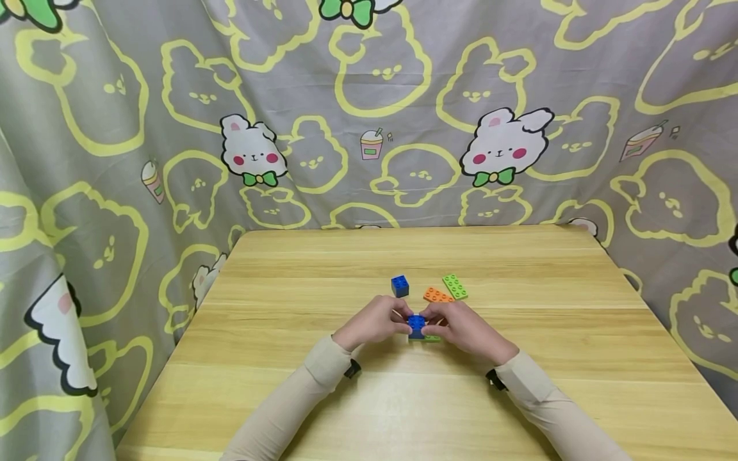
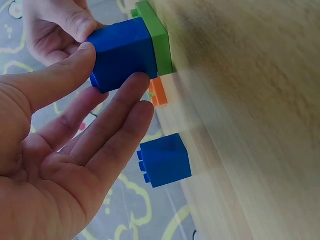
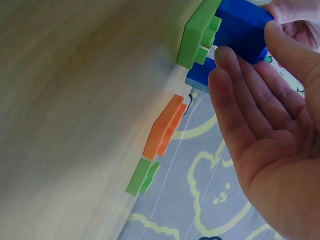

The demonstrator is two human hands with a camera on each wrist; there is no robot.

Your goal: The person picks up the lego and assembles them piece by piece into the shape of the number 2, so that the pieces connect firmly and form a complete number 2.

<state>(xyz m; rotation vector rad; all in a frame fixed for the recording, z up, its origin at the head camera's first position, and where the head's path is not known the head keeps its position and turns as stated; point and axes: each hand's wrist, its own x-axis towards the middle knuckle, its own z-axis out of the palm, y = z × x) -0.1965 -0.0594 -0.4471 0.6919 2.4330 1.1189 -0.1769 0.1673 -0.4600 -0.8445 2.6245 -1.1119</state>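
A square blue building brick [image 1: 416, 325] sits on the left part of a flat green building brick [image 1: 432, 338] on the table, its studs facing up. From the left side, my left hand [image 1: 375, 319] pinches the blue brick between thumb and fingers. My right hand [image 1: 466, 326] holds the same brick from the right, its thumb and fingertips against it. In the left wrist view the blue brick [image 2: 122, 52] lies flush against the green one [image 2: 159, 45]. Bare green studs [image 3: 207, 37] show beside it in the right wrist view.
Another blue brick [image 1: 400, 286] stands behind my left hand. A flat orange brick [image 1: 437, 295] and a second flat green brick [image 1: 455, 286] lie behind my right hand. The wooden table [image 1: 323, 269] meets a patterned curtain [image 1: 369, 173] at its back and sides.
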